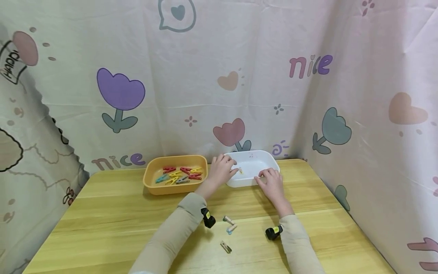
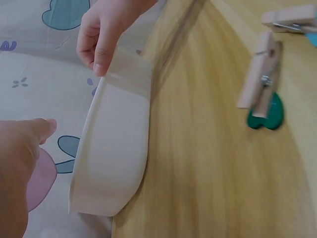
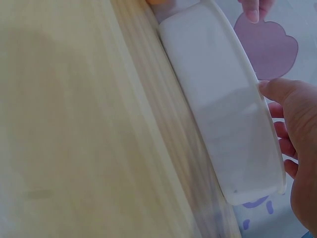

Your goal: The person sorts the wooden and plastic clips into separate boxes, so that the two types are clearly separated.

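In the head view a white plastic basin (image 1: 236, 182) stands at the back of the table, with a small wooden-looking clothespin (image 1: 241, 171) lying inside. My left hand (image 1: 221, 169) hovers over the basin's left end, its thumb (image 2: 47, 128) extended and nothing visible in its grasp. At the front right rim, my right hand (image 1: 272, 183) holds the basin, thumb (image 3: 270, 89) on the edge and fingers on the inner side. Nearer the front lie wooden clothespins: one with a green heart (image 2: 267, 116), one with a blue ornament (image 1: 232, 228), and another (image 1: 226, 247).
Left of the white basin, a yellow-orange basin (image 1: 171, 190) holds several red, yellow, teal and grey clothespins (image 1: 175, 174). A patterned cloth (image 1: 191, 76) hangs behind the wooden table (image 1: 116, 213) and along its sides. Each wrist carries a black camera (image 1: 207, 218).
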Demonstrator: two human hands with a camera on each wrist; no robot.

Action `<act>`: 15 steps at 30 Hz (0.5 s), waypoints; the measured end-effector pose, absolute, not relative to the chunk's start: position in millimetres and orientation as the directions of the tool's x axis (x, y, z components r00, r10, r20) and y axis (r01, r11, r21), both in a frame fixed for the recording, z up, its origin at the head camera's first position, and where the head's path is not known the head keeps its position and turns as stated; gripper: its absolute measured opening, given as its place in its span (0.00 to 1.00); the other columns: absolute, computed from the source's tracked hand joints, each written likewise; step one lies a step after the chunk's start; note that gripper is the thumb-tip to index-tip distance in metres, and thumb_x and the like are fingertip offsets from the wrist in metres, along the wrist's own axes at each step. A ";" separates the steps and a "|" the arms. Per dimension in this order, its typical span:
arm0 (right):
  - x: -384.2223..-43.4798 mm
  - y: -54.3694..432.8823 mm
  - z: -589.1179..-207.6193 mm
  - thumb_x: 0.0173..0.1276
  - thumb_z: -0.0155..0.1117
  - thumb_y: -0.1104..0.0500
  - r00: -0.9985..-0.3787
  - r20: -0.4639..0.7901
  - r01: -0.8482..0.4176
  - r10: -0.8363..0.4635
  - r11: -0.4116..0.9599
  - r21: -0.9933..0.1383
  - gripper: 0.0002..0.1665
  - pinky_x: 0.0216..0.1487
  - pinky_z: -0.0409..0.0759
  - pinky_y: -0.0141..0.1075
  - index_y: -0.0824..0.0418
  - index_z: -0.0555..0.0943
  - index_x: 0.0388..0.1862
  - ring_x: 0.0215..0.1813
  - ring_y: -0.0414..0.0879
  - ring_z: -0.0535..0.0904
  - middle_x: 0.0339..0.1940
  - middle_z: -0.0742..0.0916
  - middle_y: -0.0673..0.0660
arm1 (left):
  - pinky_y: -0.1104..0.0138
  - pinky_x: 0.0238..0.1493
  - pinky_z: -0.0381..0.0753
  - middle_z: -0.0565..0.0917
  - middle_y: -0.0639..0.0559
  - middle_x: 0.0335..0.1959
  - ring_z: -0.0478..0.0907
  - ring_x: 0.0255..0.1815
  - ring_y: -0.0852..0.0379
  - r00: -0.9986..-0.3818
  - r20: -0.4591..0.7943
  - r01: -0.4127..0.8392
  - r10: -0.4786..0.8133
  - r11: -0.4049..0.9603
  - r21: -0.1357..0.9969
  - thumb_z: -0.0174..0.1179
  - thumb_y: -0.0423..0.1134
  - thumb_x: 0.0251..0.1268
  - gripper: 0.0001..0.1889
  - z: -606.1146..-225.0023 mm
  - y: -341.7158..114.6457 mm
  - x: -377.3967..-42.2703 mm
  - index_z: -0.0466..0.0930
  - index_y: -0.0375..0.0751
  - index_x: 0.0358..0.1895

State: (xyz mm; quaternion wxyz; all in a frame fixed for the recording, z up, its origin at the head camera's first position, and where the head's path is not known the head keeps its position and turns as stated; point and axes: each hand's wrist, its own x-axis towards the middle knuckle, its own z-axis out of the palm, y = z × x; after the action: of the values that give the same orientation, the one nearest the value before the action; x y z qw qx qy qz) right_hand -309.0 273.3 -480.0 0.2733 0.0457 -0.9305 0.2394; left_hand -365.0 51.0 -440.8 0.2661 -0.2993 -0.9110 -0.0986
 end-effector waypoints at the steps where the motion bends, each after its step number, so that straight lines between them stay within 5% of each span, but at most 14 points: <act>1: -309.0 273.2 -480.0 0.63 0.69 0.52 -0.848 0.528 -0.214 0.046 0.882 -0.420 0.12 0.53 0.66 0.51 0.58 0.80 0.34 0.48 0.56 0.72 0.39 0.80 0.58 | 0.62 0.47 0.70 0.80 0.57 0.44 0.72 0.49 0.55 -0.671 0.549 0.602 0.499 0.799 0.009 0.61 0.55 0.65 0.13 -441.9 50.1 -363.3 0.83 0.55 0.46; 15: -310.0 273.9 -481.5 0.63 0.69 0.51 -0.850 0.524 -0.208 0.047 0.885 -0.417 0.12 0.54 0.65 0.51 0.59 0.80 0.34 0.48 0.56 0.72 0.40 0.80 0.58 | 0.63 0.47 0.71 0.82 0.59 0.42 0.73 0.47 0.58 -0.577 0.562 0.665 0.592 0.741 -0.097 0.63 0.57 0.63 0.13 -456.0 31.8 -340.0 0.84 0.57 0.44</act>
State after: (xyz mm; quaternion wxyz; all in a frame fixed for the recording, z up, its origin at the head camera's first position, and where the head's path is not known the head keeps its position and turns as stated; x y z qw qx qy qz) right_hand -310.0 273.9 -481.5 0.2701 0.0433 -0.9324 0.2361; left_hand -340.0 31.8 -456.0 0.2925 -0.3547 -0.8859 -0.0621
